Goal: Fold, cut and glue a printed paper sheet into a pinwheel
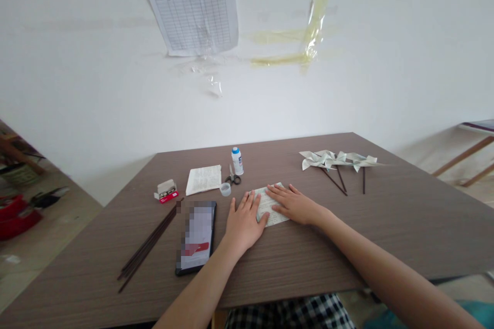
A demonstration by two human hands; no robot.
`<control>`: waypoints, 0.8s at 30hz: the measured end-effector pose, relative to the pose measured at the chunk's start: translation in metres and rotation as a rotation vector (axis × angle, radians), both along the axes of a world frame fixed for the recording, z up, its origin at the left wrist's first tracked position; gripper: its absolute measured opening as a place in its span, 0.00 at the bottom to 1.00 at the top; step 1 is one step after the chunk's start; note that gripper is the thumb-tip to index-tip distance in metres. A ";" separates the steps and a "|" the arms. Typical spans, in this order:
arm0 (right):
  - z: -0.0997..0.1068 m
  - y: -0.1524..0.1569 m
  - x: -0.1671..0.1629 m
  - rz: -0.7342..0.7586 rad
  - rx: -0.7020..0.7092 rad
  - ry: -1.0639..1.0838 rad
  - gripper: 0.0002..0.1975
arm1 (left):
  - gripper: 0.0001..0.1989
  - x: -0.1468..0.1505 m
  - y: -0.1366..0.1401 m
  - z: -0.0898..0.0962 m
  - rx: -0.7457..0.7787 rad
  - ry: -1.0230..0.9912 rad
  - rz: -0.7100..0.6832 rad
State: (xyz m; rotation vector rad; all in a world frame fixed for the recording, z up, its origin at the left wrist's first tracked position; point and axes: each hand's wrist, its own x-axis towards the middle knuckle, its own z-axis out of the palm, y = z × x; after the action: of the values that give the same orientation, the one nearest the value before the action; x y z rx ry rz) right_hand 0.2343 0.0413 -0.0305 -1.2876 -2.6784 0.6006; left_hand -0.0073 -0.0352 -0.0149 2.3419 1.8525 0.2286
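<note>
A small sheet of printed paper [275,217] lies flat on the table in front of me. My left hand [244,220] rests palm down on its left side, fingers stretched out. On its upper right part lies my right hand [295,204], also flat with the fingers spread. Both hands cover much of the sheet. Just beyond the left hand are a small clear cup [225,189], a pair of scissors [233,179] with dark handles, and a white bottle [237,161] with a blue cap.
Left of my hands lie a phone [197,239], thin dark sticks [148,244], an open small red-and-white box [167,192] and a stack of printed paper [204,179]. Paper pinwheels [335,159] on sticks lie at the right. The wall [270,108] stands behind the table [309,267].
</note>
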 end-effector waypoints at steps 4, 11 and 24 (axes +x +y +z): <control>-0.001 0.003 0.006 -0.050 0.008 -0.006 0.41 | 0.32 -0.002 0.001 -0.003 0.030 -0.008 0.013; 0.005 0.009 0.020 -0.143 -0.030 -0.044 0.51 | 0.33 -0.002 0.000 0.005 -0.017 -0.011 0.041; 0.009 0.010 0.024 -0.132 -0.082 -0.059 0.50 | 0.32 -0.005 0.001 0.002 0.014 -0.019 0.052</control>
State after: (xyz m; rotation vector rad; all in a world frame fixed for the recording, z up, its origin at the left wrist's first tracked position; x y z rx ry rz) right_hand 0.2586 0.0511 -0.0218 -1.5127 -2.6132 0.6719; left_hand -0.0119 -0.0343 -0.0132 2.2940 1.9112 0.2688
